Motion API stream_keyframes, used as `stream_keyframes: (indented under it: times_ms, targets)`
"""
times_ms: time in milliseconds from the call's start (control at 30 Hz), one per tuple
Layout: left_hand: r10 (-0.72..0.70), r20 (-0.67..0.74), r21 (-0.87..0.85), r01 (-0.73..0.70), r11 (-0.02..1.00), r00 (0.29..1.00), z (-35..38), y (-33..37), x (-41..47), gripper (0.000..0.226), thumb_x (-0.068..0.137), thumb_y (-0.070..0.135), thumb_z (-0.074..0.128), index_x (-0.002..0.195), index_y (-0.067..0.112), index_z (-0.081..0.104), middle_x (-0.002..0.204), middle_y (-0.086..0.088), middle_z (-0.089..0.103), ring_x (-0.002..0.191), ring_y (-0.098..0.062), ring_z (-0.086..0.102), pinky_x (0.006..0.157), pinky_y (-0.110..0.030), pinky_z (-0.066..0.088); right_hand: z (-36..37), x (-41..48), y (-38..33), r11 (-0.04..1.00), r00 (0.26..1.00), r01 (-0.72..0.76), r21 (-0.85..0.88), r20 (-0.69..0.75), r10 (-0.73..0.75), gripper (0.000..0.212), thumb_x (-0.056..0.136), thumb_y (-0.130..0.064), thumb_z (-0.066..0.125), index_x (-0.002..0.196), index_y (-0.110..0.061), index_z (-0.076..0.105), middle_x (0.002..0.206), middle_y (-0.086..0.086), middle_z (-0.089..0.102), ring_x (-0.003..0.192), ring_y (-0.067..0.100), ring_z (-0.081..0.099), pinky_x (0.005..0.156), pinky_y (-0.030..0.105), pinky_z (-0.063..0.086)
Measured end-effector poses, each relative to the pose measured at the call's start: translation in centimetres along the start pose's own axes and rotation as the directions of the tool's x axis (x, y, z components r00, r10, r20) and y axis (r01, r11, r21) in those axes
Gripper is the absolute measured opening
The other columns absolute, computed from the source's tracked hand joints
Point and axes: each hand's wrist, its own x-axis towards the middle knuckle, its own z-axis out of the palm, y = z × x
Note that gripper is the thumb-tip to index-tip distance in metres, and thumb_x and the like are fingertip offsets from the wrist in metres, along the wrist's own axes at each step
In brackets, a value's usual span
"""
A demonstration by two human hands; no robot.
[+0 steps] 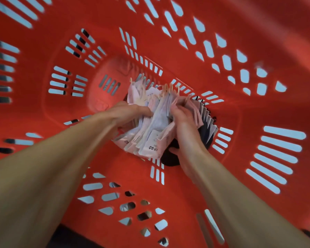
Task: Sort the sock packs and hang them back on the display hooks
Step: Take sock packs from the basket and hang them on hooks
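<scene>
While in left hand (pixel 127 113), right hand (pixel 183 126): sock packs (pixel 151 140) w/ "nao"

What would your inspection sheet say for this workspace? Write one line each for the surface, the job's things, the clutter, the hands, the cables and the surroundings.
Surface: red basket with slotted walls and floor; the goods lie on its floor.
Job's things: sock packs, pale, bunched together with small hangers at the far end; dark socks beside them on the right.
Clutter: nothing seen.
Hands: left hand grips the sock packs from the left; right hand grips them from the right, thumb by the dark socks.
Cables: nothing seen.
Surroundings: pale ground shows through the slots; no display hooks in view; picture is blurred.
</scene>
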Motion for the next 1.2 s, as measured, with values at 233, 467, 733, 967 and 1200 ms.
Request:
stream_keyframes:
  times_ms: [233, 467, 733, 967, 1200]
  targets:
    - [0.005, 0.092, -0.192, 0.013, 0.981, 0.996, -1.4, 0.7, -4.5, 0.025, 0.068, 0.018, 0.074, 0.090, 0.009, 0.069, 0.074, -0.012, 0.069, 0.065, -0.025, 0.062, 0.065, -0.032, 0.047, -0.3, -2.6, -1.4, 0.990, 0.996, 0.073, 0.120, -0.057, -0.066, 0.014, 0.086, -0.049, 0.049, 0.093, -0.043, 0.060, 0.113, -0.008, 0.069, 0.112, 0.019, 0.064, 0.102, 0.054, 0.047]
    - [0.097, 0.009, -0.217, -0.092, 0.972, 0.995, -1.8, 0.5, -7.4, 0.019, 0.074, 0.013, 0.074, 0.089, 0.022, 0.070, 0.062, 0.010, 0.074, 0.050, -0.004, 0.067, 0.048, -0.016, 0.051, -0.2, -4.0, -3.6, 0.988, 0.995, -0.059, 0.145, -0.066, 0.069, 0.023, 0.100, -0.031, 0.048, 0.121, -0.030, 0.056, 0.115, 0.007, 0.070, 0.103, 0.031, 0.068, 0.091, 0.064, 0.052]
    - [0.042, -0.079, -0.200, -0.057, 0.978, 0.996, -0.3, 0.2, -5.1, 0.017, 0.084, 0.019, 0.073, 0.099, 0.014, 0.066, 0.075, 0.003, 0.065, 0.056, -0.008, 0.063, 0.032, -0.010, 0.039, 2.2, -1.5, -3.4, 0.952, 0.951, -0.307, -0.002, 0.026, 0.307, 0.065, 0.092, -0.063, 0.047, 0.149, -0.036, 0.033, 0.130, 0.008, 0.063, 0.107, 0.034, 0.066, 0.089, 0.059, 0.053]
    - [-0.014, -0.060, -0.159, 0.005, 0.987, 0.998, 1.4, 0.9, -3.3, 0.061, 0.075, 0.051, 0.079, 0.117, 0.008, 0.068, 0.092, -0.008, 0.076, 0.058, -0.017, 0.068, 0.040, -0.016, 0.045, 3.6, -1.1, 0.6, 0.981, 0.966, -0.148, 0.127, -0.193, 0.170, 0.131, 0.042, -0.079, 0.066, 0.146, -0.047, -0.008, 0.142, 0.007, 0.051, 0.126, 0.035, 0.053, 0.105, 0.056, 0.042]
    - [-0.047, 0.028, -0.181, 0.052, 0.982, 0.998, 1.3, 0.4, -2.2, 0.043, 0.077, 0.027, 0.080, 0.113, 0.007, 0.068, 0.100, -0.019, 0.075, 0.087, -0.037, 0.074, 0.084, -0.056, 0.059, 4.1, -3.3, 1.7, 0.749, 0.965, -0.160, 0.643, -0.059, 0.256, 0.103, 0.067, -0.068, 0.074, 0.151, -0.031, 0.027, 0.133, 0.010, 0.060, 0.115, 0.033, 0.063, 0.091, 0.059, 0.053]
